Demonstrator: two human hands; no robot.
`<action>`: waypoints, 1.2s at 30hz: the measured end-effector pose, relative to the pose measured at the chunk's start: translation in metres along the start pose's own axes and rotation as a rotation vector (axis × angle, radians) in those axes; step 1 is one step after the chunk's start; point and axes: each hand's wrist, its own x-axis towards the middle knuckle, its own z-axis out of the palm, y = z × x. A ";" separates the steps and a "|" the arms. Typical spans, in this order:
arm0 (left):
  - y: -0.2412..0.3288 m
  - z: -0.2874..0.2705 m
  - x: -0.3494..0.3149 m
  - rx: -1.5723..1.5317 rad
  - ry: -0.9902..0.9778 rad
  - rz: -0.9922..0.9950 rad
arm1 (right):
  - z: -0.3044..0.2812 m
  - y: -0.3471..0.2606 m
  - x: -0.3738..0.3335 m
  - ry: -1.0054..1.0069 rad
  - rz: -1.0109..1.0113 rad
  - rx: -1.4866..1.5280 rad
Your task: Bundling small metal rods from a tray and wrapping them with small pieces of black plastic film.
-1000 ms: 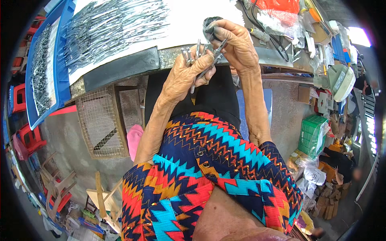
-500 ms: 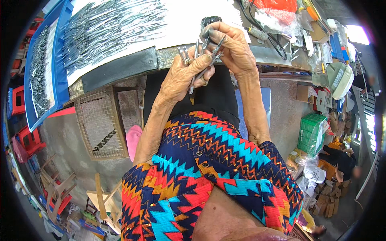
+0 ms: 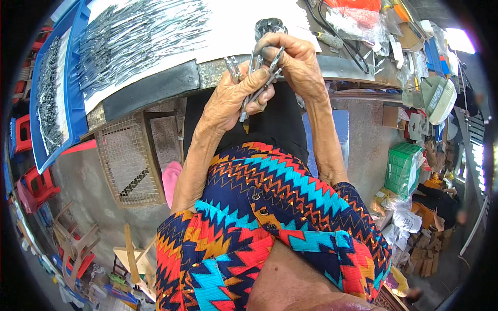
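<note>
My left hand (image 3: 231,98) is closed around several slim grey metal strips (image 3: 244,115), which fan out above and below its fingers. Pinched fingers of my right hand (image 3: 298,65) are at the upper ends of the same bunch, touching a strip. What exactly lies under those fingertips is partly hidden. Just beyond them sits a dark, shiny, rounded lump (image 3: 270,26) on the bench. To the left, many similar thin strips (image 3: 145,41) lie in loose rows on a white sheet (image 3: 231,28).
A blue tray (image 3: 78,98) with small dark parts (image 3: 47,98) stands at the bench's left end. Black cable (image 3: 355,54) and plastic bags (image 3: 371,39) lie at the right. Below are a wire-mesh frame (image 3: 127,160), a green crate (image 3: 403,166) and red stools (image 3: 41,184).
My right hand has come slightly lower and turned, uncovering more of the dark lump. My left hand, still holding the strips, has shifted a little left.
</note>
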 end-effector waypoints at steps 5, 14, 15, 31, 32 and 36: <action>-0.002 -0.002 0.001 0.090 0.042 0.012 | -0.004 0.011 -0.005 -0.037 -0.063 -0.022; -0.009 -0.005 0.002 0.163 0.110 0.058 | -0.007 0.013 -0.011 -0.039 0.048 0.101; -0.008 -0.004 0.002 0.163 0.106 0.059 | -0.007 0.012 -0.011 -0.031 0.059 0.141; 0.000 -0.006 -0.003 0.238 0.107 0.056 | -0.032 0.041 0.042 0.281 -0.074 -0.954; 0.001 -0.005 -0.004 0.267 0.106 0.059 | -0.032 0.044 0.043 0.281 -0.060 -1.011; 0.000 -0.007 -0.005 0.276 0.106 0.087 | -0.030 0.045 0.049 0.250 -0.206 -1.256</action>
